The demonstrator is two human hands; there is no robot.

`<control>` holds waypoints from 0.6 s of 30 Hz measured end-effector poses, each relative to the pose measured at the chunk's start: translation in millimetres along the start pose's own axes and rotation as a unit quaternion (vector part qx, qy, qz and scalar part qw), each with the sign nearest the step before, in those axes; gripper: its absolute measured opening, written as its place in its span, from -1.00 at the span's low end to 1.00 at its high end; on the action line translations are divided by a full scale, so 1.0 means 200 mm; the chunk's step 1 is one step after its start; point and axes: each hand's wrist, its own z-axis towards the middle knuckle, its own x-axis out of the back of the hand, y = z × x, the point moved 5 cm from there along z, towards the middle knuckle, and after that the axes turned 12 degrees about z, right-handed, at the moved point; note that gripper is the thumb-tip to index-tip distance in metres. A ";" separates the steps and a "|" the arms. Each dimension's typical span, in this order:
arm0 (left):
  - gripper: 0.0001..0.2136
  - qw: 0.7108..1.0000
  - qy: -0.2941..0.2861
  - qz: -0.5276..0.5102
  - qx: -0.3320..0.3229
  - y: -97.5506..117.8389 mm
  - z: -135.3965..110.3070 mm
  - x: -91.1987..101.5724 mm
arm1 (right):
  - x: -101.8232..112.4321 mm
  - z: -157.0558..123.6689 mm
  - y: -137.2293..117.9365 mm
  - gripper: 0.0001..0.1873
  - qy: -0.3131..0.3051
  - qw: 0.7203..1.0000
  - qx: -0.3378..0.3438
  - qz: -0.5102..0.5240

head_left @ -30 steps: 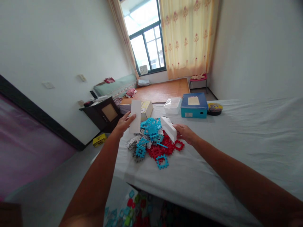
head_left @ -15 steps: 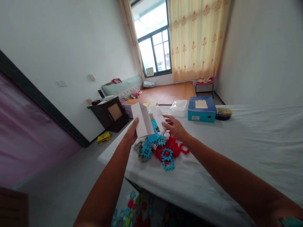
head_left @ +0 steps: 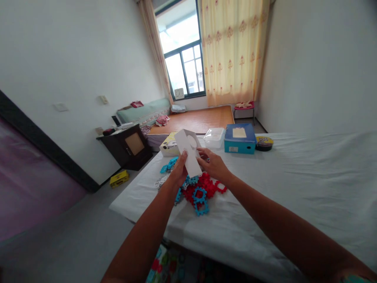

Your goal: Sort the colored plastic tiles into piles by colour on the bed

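Observation:
My left hand [head_left: 179, 172] and my right hand [head_left: 213, 166] together hold a white cardboard box [head_left: 189, 153] with a round cut-out, tilted above a heap of interlocking plastic tiles. The fingers of both hands are closed on the box's sides. Under the hands lie red tiles [head_left: 206, 185], blue tiles [head_left: 200, 200] and some white ones [head_left: 160, 182] on a bed covered with a pale sheet [head_left: 282, 188].
Farther back on the sheet stand a yellow-and-white carton [head_left: 168, 147], a clear plastic tub [head_left: 215, 136], a blue box [head_left: 239, 138] and a round tin [head_left: 264, 142]. A dark bedside cabinet [head_left: 129, 147] stands to the left. More coloured tiles [head_left: 160, 263] lie on the floor.
The two white pieces, held apart a second ago, have come together into one box between both hands. The hands have moved closer together over the tile heap.

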 end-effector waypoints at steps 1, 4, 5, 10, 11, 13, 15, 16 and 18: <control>-0.30 1.000 0.004 -0.009 -0.017 0.00 0.01 -0.01 | 0.02 -0.01 -0.02 -0.56 0.009 0.999 0.021 -0.029; -0.35 0.998 0.020 -0.028 -0.047 0.00 0.05 -0.05 | 0.07 -0.06 -0.03 -0.25 0.009 0.995 0.050 -0.081; -0.35 0.998 0.021 -0.031 -0.049 -0.01 0.07 -0.06 | 0.08 -0.08 -0.02 -0.11 -0.003 0.996 0.045 -0.083; -0.39 1.000 -0.019 0.024 0.002 -0.08 0.14 -0.17 | 0.27 -0.08 0.09 0.00 0.009 0.994 0.021 -0.105; -0.41 0.999 -0.023 0.045 0.012 -0.08 0.14 -0.17 | 0.38 -0.06 0.12 -0.03 0.028 0.992 0.016 -0.123; -0.44 0.996 -0.016 0.083 0.018 -0.06 0.12 -0.12 | 0.65 -0.01 0.17 -0.09 0.083 0.981 0.001 -0.176; -0.48 0.994 -0.004 0.113 0.009 -0.01 0.09 -0.04 | 1.00 0.02 0.24 -0.15 0.164 0.954 -0.026 -0.251; -0.48 0.992 0.007 0.128 0.005 0.01 0.07 0.01 | 1.19 0.03 0.28 -0.16 0.205 0.931 -0.042 -0.299; -0.48 0.987 0.039 0.154 0.001 0.05 0.02 0.12 | 1.52 -0.01 0.38 -0.13 0.289 0.868 -0.097 -0.391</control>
